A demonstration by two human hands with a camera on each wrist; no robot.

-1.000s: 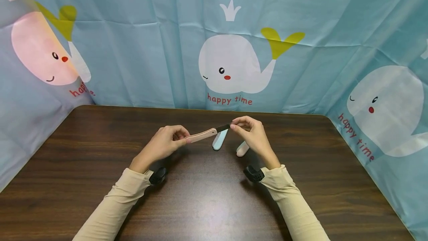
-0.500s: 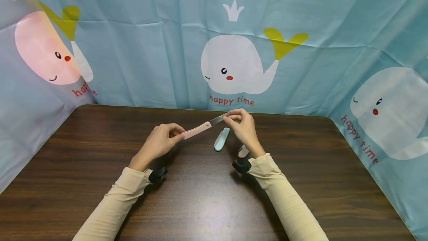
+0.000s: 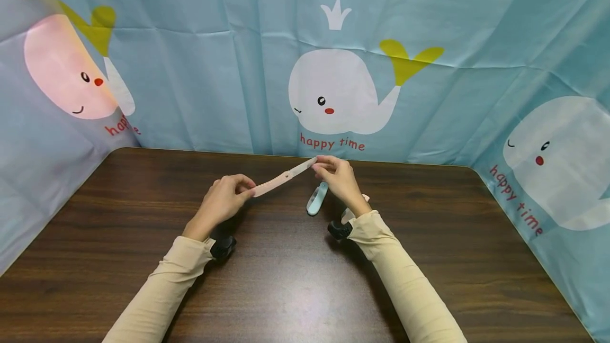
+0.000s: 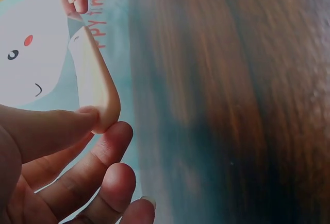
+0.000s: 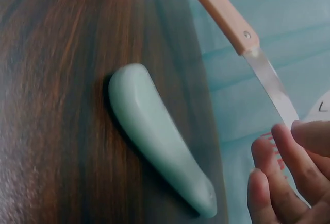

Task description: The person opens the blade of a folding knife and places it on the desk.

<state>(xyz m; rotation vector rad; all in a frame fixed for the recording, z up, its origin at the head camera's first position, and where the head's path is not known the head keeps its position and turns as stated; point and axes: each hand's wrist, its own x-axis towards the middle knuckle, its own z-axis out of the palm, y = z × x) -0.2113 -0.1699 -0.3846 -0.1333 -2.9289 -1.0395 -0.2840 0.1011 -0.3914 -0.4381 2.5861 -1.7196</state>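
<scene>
A pink-handled folding knife [image 3: 270,185] is held unfolded above the table, its blade [image 5: 270,85] roughly in line with the handle. My left hand [image 3: 221,200] pinches the butt end of the handle between thumb and fingers, as the left wrist view also shows. At the other end, my right hand [image 3: 340,181] pinches the blade near its tip, which the fingers hide. Below the right hand a light blue folding knife [image 3: 316,200] lies folded on the table. A pale folding knife [image 3: 349,215] lies partly hidden behind the right wrist.
The dark wood-grain table [image 3: 286,279] reaches back to a light blue curtain [image 3: 190,94] printed with whales. The curtain also hangs along both sides. Black wrist cameras sit at both cuffs, the right one [image 3: 340,229] close to the pale knife.
Both hands have shifted left with the pink knife, the right hand also rising somewhat. The blade has gone from dark to bright. More of the light blue knife shows now.
</scene>
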